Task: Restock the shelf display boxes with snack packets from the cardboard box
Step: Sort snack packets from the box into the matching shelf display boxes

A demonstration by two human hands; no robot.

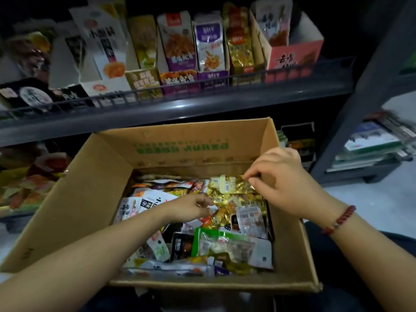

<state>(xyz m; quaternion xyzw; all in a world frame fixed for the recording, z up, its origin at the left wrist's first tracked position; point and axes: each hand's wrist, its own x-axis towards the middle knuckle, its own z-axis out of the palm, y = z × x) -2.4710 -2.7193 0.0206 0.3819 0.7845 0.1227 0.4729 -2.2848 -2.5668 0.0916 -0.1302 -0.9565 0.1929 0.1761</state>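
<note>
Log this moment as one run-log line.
phase: picking | right hand: pinches gold packet | left hand: on packets | cardboard box: open | shelf display boxes: awaiting

My left hand (193, 207) covers the packets beneath it. My forearms leave the frame's lower edge. Print on the display boxes (180, 55) is too blurred to read.

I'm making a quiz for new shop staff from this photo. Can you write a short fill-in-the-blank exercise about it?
1. The right hand pinches a ____-coloured packet at its top edge.
2. The loose snack packets lie inside a ____ box.
3. A red beaded ____ sits on the right wrist.
4. The left hand reaches in among the packets, below the shelf's row of ____ boxes.

Missing words: gold; cardboard; bracelet; display
</note>
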